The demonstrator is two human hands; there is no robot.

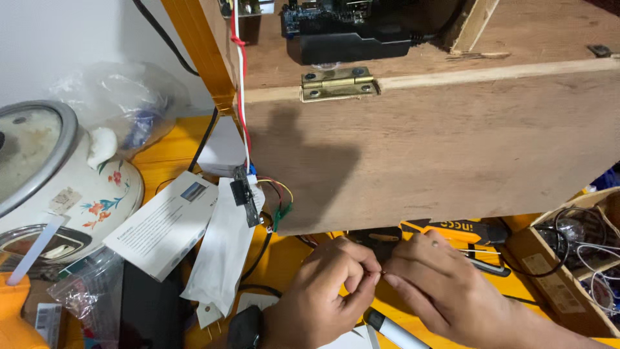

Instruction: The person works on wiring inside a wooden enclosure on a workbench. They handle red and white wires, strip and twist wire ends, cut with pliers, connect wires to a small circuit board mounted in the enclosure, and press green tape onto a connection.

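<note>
My left hand [326, 294] and my right hand [439, 284] meet fingertip to fingertip just below a hinged wooden panel [426, 148]. Both pinch something very thin between them, probably a fine wire [382, 274]; it is too small to tell for sure. A small dark part [381, 239] lies right behind my fingers. Coloured wires [279, 203] and a small black module [244, 194] hang at the panel's lower left corner. A brass hinge [338, 83] joins the panel to the board above.
A floral rice cooker [58, 187] stands at the left. White boxes and papers [169, 223] lie beside it. A yellow-black tool [465, 229] and a wooden tray of wires [568, 258] sit at the right. A marker pen [391, 329] lies near my wrists.
</note>
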